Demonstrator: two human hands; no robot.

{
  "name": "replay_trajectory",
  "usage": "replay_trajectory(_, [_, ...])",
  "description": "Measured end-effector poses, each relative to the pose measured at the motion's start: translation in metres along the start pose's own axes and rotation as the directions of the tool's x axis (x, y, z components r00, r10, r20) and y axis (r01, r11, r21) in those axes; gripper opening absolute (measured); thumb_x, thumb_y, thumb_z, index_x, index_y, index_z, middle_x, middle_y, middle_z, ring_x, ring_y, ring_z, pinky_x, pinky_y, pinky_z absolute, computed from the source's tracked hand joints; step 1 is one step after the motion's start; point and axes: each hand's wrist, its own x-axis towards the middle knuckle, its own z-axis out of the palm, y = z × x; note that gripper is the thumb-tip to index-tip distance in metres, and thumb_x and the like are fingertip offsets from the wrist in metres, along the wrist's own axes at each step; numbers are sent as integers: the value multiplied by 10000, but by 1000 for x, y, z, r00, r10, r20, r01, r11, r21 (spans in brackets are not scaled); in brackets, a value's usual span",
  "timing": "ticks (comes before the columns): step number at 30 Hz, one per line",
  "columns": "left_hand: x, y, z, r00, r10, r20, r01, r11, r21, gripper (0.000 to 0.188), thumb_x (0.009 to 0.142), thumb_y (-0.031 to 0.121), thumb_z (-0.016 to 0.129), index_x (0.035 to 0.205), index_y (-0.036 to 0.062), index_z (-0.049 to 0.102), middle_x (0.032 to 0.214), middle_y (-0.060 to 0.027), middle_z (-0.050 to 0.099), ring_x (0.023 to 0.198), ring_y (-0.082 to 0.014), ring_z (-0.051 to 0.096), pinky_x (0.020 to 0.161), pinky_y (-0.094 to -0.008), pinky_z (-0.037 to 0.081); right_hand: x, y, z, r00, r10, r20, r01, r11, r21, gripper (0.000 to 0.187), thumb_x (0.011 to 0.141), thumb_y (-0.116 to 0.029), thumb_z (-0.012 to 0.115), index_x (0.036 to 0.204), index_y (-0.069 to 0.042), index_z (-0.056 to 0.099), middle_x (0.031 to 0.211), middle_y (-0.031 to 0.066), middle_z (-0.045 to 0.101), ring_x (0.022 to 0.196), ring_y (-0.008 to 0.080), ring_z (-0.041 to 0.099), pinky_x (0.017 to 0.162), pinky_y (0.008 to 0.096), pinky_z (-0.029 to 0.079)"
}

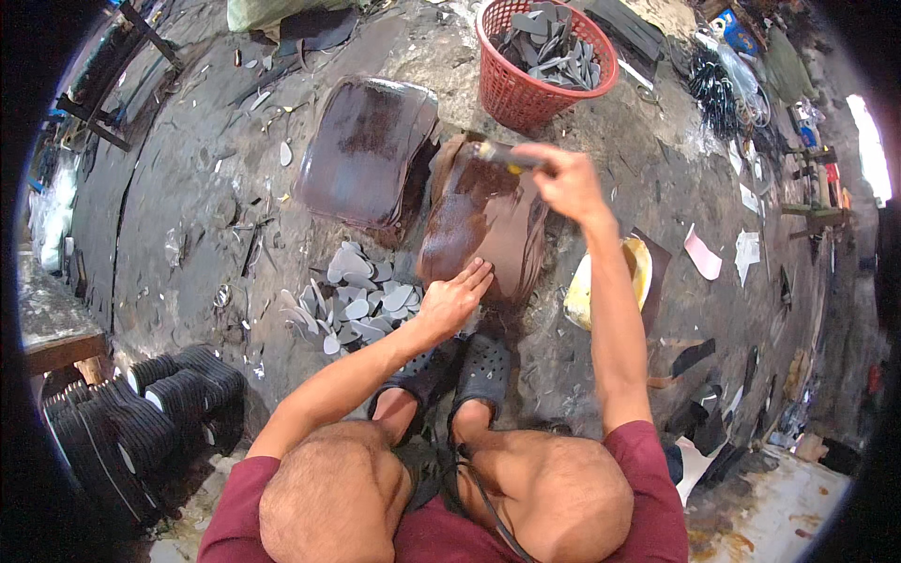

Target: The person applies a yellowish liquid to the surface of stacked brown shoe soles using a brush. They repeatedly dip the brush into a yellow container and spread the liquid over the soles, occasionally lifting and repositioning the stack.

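Squatting over a dark, littered floor (188, 188), a person in a maroon shirt works on a brown glossy sheet (483, 230) lying on the ground just ahead of a pair of black perforated clogs (460, 371).

Left hand (455, 298): fingers spread flat, palm down, pressing on the near edge of the brown sheet and grasping nothing.

Right hand (563, 178): closed around a brush (502, 155) with a yellowish handle, its dark head resting at the far edge of the same sheet.

Second sheet: a wider brown sheet (368, 150), wet-looking and slightly curled at its corners, lies just left of and beyond the first; their edges appear to meet, though actual contact cannot be told.

Cut pieces: a heap of grey sole-shaped pieces (352, 296) lies on the floor directly left of the left hand, beside the near sheet.

Basket: a red plastic basket (511, 89) stands beyond the right hand, holding more grey sole-shaped pieces.

Container: a yellow tub (640, 267) sits on the floor to the right of the near sheet, partly hidden behind the right forearm.

Stacks: rows of black ribbed soles (141, 413) stand on edge at lower left, well apart from the sheets.

Scraps: white and pink paper scraps (704, 253) lie to the right.
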Motion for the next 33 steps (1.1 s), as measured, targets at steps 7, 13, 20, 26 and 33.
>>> replay_trajectory(7, [-3,-5,-8,1000,-1,22,1,1000,3,565,803,63,611,1366,59,561,1499,-69,518,1391,-206,489,785,-348,618,55,47,36,898,352,262,-273,915,-297,449,717,-38,681,1085,-273,786,1129,96,740,1116,287,672,987,420,513])
replay_trajectory(13, [1,-16,-3,1000,10,-1,-10,1000,3,598,784,62,636,1377,81,562,1507,-56,512,1390,-203,490,820,-350,614,49,58,39,896,52,440,148,902,-407,416,691,-113,676,1015,-352,780,1153,24,734,1219,236,613,1103,449,395])
replay_trajectory(20, [4,-24,-7,997,73,2,-73,997,-17,592,798,65,656,1381,69,553,1501,-79,512,1397,-219,479,891,-351,591,-35,63,1,814,525,247,-390,811,-437,355,809,-359,718,1096,-150,696,1071,148,726,1037,363,686,879,482,531])
replay_trajectory(26, [18,-11,-14,1000,22,-8,-22,999,-36,585,808,75,673,1377,37,546,1510,-96,498,1400,-242,475,877,-355,590,-51,35,8,844,516,146,-451,830,-330,431,822,-343,679,1243,-253,675,1122,152,727,1076,385,674,916,519,522])
replay_trajectory(33, [19,-34,-21,990,106,97,-108,994,9,568,828,68,623,1390,53,540,1519,-100,490,1392,-243,488,853,-360,594,-60,39,13,873,487,22,-444,812,-379,462,872,-323,627,1323,-231,591,1051,224,715,1041,434,670,894,547,520])
